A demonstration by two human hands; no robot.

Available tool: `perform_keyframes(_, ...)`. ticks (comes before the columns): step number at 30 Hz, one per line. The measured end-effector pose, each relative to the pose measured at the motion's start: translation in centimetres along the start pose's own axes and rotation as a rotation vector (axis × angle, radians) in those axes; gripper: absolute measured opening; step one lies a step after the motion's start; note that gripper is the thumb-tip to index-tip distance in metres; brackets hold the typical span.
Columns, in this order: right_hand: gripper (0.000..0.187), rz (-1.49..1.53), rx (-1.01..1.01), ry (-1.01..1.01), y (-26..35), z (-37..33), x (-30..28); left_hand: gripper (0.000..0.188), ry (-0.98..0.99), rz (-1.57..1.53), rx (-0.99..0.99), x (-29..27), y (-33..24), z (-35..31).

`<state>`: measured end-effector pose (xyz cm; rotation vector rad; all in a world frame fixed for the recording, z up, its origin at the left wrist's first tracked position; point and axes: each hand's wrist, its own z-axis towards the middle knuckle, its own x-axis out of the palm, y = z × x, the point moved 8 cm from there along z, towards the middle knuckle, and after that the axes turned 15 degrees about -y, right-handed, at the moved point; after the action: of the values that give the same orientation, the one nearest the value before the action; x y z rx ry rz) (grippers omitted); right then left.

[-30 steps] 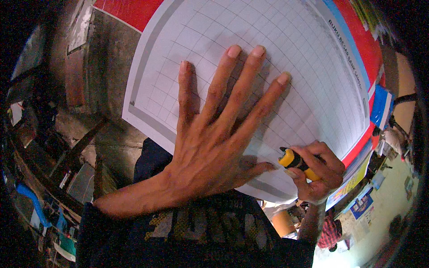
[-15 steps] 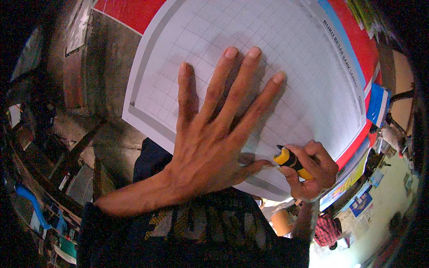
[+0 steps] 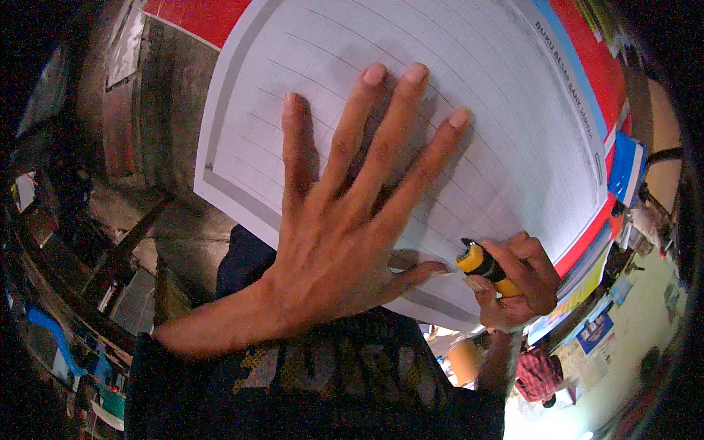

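A large white sheet printed with ruled lines (image 3: 513, 169) lies in front of me, with a grey band along its edge and a blue strip on its right side. My left hand (image 3: 330, 235) rests flat on it, fingers spread and pointing away from me. At the sheet's near right edge, my right hand (image 3: 532, 275) is closed around a yellow-and-black utility knife (image 3: 477, 260). The knife's dark tip points up and left, toward my left hand. Whether a blade is out, I cannot tell.
Red material (image 3: 198, 18) shows beneath the sheet at the upper left and along the right. A blue-and-white item (image 3: 625, 169) sits beside its right edge. Farther off at the lower right is a person in a red checked shirt (image 3: 539, 374). A blue curved object (image 3: 55, 341) lies at the lower left.
Both hands have shifted slightly: the left a little up and left, the right with the knife a little rightward. The sheet's left edge appears slightly farther left. The grips are unchanged.
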<state>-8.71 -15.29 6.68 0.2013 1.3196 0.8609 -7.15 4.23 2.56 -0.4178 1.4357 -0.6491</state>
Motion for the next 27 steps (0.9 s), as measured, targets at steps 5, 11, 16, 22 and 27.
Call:
perform_keyframes(5, 0.043, 0.034, 0.009, 0.007, -0.4, -0.2, -0.2, 0.123, -0.024, 0.012, 0.003, 0.0, -0.1, 0.0)
perform_keyframes(11, 0.041, 0.021, 0.016, 0.018, -0.1, -0.3, 0.0, 0.125, -0.011, 0.015, 0.016, 0.1, -0.3, 0.0)
perform_keyframes(16, 0.043, -0.016, -0.008, 0.075, -0.2, 0.2, 0.1, 0.127, -0.019, 0.006, 0.012, 0.1, -0.1, -0.1)
perform_keyframes(22, 0.044, 0.023, 0.045, 0.098, -0.4, 1.1, 0.4, 0.127, -0.02, 0.001, 0.017, 0.1, -0.1, 0.0)
perform_keyframes(27, 0.042, 0.059, 0.047, 0.041, -0.4, 0.7, 0.2, 0.125, -0.032, -0.005, 0.012, 0.0, -0.2, 0.0)
